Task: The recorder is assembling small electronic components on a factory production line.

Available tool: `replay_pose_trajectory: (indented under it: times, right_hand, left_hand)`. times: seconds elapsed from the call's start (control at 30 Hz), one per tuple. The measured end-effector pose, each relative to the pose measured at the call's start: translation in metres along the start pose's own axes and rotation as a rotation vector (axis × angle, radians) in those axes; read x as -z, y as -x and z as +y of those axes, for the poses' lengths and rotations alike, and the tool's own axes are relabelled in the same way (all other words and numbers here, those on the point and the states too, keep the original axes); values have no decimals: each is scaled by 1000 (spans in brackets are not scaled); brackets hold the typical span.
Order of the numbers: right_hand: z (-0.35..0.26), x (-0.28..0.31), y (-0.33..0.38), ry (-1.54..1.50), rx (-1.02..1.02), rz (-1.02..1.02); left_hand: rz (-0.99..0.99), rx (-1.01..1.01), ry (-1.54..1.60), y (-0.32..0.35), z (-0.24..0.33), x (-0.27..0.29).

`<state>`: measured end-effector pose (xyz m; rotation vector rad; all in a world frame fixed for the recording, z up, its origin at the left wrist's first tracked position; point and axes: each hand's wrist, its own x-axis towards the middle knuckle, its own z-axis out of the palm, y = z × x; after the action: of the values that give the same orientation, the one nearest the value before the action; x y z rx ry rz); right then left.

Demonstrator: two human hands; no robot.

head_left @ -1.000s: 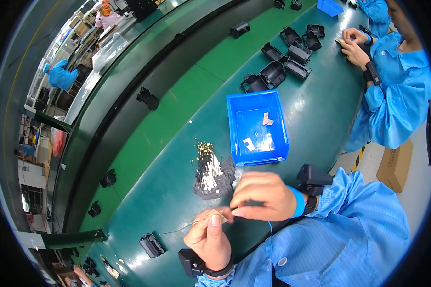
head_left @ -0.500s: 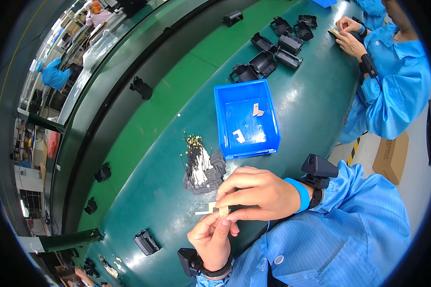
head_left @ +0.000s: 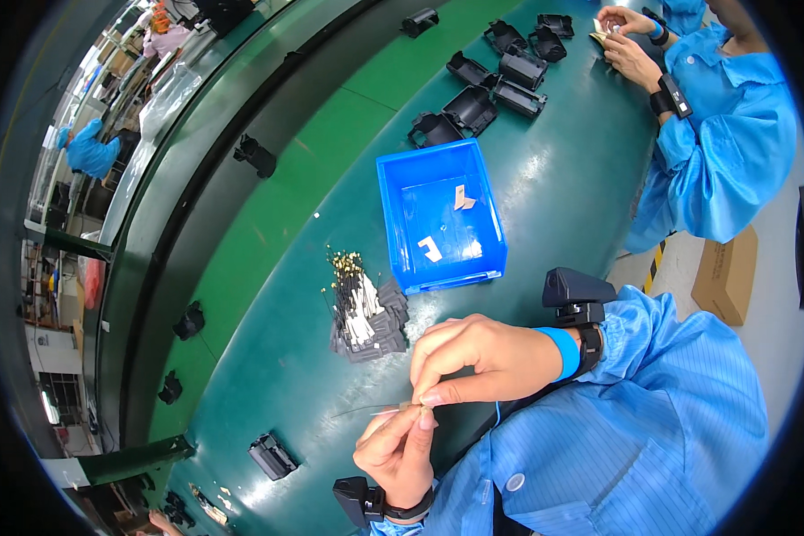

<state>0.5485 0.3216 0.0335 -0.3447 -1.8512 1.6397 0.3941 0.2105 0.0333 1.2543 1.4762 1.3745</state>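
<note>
- Centrally, just in front of a person in a blue smock [head_left: 616, 420], two bare hands meet over a dark green table [head_left: 545, 205].
- The left hand [head_left: 395, 454] comes up from below, its thumb and forefinger narrowed to a pinch on a small tan piece [head_left: 407, 406].
- The right hand [head_left: 487, 357] reaches across from the right, thumb and forefinger tips together at the same spot, also on the piece.
- The piece lies right between the fingertips of both hands — mostly covered, with only a sliver visible above the left forefinger; I cannot tell its full shape from where I stand.
- A thin dark wire [head_left: 357, 412] runs out leftward from beside the fingertips, over the table.
- Beyond the hands lies a heap of flat black pieces [head_left: 382, 335] with white strips [head_left: 362, 308] and gold-tipped leads [head_left: 347, 268].
- Farther off and a little right stands an open blue bin [head_left: 451, 285]; pale paper-like scraps [head_left: 430, 248] lie inside.
- One black housing [head_left: 272, 456] sits well left of the hands — more, clustered black housings [head_left: 470, 109] lie past the bin.
- At the upper right, a co-worker's hands [head_left: 630, 55] hold something pale.
</note>
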Motion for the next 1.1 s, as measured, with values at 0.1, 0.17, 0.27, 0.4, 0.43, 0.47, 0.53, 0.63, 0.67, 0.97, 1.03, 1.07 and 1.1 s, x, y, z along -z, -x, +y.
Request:
replay_pose_trajectory:
  times: [0.1,0.17,0.27,0.4,0.43,0.47,0.53,0.63,0.67,0.97,1.03,1.07,1.1]
  right_hand:
    - [-2,7,-1,27,-36,-21]
    - [-3,10,-2,138,20,11]
    - [-9,16,-5,457,184,109]
    - [-21,30,-8,873,254,222]
    - [-22,36,-8,1032,240,264]
    - [-23,44,-8,1191,224,310]
    - [-18,56,-8,1287,244,350]
    - [-13,62,-7,1397,165,456]
    - [-14,58,-5,1390,172,448]
    - [2,-4,12,192,106,68]
    - [4,-15,12,39,74,73]
    - [5,-20,11,-11,51,83]
    - [5,-25,11,-15,52,83]
  left_hand:
    - [-52,-16,-1,-3,0,-1]
    - [-83,-4,16,-4,1,1]
    - [-145,162,187,5,-4,8]
    - [-150,317,541,15,-13,12]
    - [-145,322,611,16,-16,12]
    - [-146,318,616,15,-18,13]
    - [-146,352,623,13,-19,14]
    - [-122,294,575,9,-19,11]
    - [-110,294,572,10,-19,11]
    - [-57,175,633,11,-21,3]
    - [-46,189,641,12,-20,3]
    - [-30,203,646,13,-19,3]
    - [-27,204,643,14,-18,4]
